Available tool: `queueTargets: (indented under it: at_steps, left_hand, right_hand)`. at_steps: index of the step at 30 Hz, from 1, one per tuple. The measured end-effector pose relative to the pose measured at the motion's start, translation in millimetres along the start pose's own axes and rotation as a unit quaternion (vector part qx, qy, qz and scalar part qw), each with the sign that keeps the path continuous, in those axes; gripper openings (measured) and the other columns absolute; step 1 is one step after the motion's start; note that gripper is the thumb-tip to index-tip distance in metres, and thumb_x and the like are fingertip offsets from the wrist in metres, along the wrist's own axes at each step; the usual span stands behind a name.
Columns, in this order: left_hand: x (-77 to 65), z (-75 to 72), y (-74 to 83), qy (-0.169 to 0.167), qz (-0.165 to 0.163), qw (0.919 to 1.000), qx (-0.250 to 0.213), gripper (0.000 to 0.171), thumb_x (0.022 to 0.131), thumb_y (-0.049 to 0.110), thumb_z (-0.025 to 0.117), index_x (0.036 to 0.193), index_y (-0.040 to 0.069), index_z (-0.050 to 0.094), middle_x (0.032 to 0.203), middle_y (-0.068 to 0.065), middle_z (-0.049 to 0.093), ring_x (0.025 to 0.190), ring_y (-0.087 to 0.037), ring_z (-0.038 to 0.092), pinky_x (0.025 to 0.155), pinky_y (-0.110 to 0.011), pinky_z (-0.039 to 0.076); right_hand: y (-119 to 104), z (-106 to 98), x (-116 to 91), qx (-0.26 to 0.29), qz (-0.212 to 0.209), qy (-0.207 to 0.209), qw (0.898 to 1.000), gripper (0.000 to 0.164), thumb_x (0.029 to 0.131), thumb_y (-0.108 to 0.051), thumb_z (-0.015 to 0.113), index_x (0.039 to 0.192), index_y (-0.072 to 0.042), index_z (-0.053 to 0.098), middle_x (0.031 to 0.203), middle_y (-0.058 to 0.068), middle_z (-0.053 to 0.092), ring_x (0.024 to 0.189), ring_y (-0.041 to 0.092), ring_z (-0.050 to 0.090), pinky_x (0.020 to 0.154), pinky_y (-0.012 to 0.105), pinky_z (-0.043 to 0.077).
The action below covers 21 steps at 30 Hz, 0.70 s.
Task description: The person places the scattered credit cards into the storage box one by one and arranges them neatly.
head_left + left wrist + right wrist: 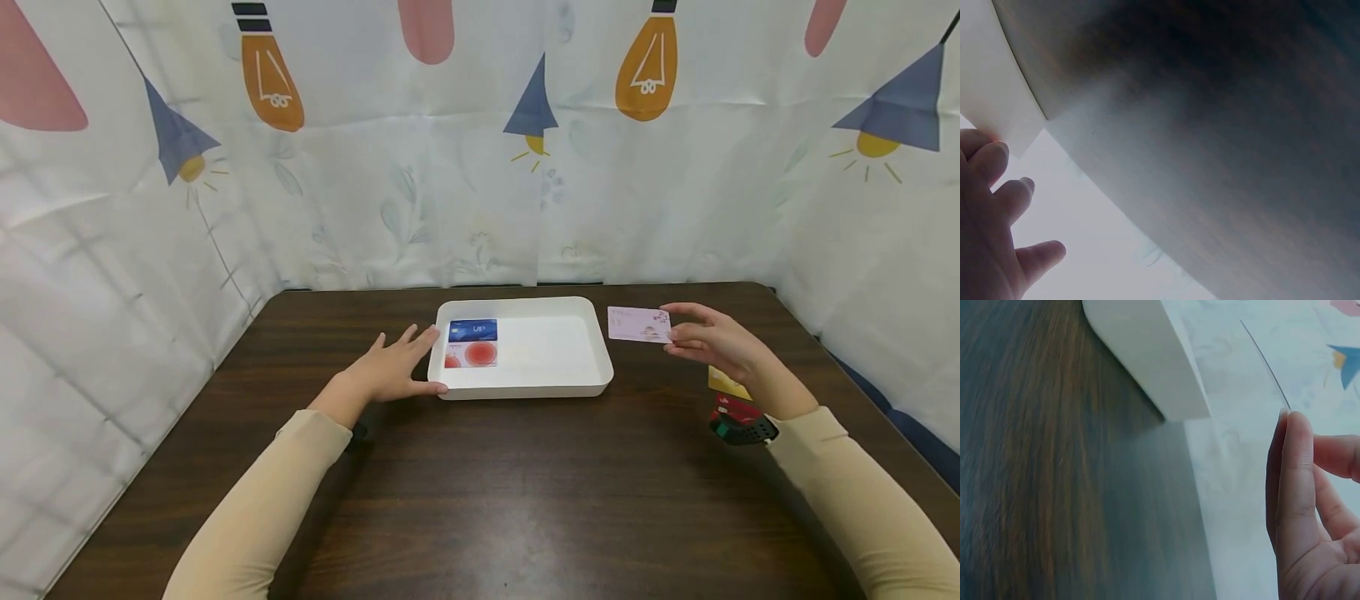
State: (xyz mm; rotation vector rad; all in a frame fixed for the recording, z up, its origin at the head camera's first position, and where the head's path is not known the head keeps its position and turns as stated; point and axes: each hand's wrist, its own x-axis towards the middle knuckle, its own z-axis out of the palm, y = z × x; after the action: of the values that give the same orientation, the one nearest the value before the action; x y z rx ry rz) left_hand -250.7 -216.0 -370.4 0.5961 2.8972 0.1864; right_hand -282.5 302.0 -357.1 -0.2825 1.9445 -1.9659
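Note:
A shallow white tray (555,354) stands on the dark table, with a blue VIP card (473,331) and a white card with a red circle (471,355) lying along its left side. My left hand (390,367) rests at the tray's left end, fingers spread and touching the rim; the left wrist view shows its fingertips (999,150) against the tray wall. Right of the tray, my right hand (716,340) pinches a pale pink card (637,324) by its right edge. Edge-on, this card (1266,365) appears as a thin line in the right wrist view.
A gold card (726,383) and a red card (735,407) lie on the table (495,483) under my right wrist, partly covered by it. Behind the table's far edge hangs a white curtain (465,192) printed with lamps and bulbs.

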Motion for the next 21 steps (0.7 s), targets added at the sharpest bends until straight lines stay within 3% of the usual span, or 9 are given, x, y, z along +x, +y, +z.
queueTargets:
  at_steps: [10, 21]
  left_hand:
    - [-0.1, -0.5, -0.6, -0.002, -0.001, 1.0000, -0.004, 0.111, 0.088, 0.073, 0.062, 0.166, 0.010, 0.014, 0.168, -0.013, 0.021, 0.155, -0.037, 0.012, 0.117, -0.071, 0.005]
    - [0.3, 0.9, -1.1, 0.001, 0.002, 1.0000, -0.003, 0.110, 0.089, 0.071, 0.063, 0.165, 0.009, 0.014, 0.168, -0.013, 0.022, 0.155, -0.037, 0.013, 0.116, -0.072, 0.006]
  right_hand:
    - [-8.4, 26.5, 18.7, -0.025, 0.006, 0.001, 1.000, 0.031, 0.104, -0.003, 0.057, 0.132, -0.015, 0.050, 0.121, 0.012, 0.051, 0.088, 0.015, 0.070, 0.086, 0.030, 0.059]
    - [-8.0, 53.5, 39.0, -0.050, 0.002, -0.008, 0.999, 0.036, 0.106, -0.008, 0.055, 0.139, -0.003, 0.043, 0.117, 0.009, 0.054, 0.088, 0.015, 0.067, 0.084, 0.027, 0.059]
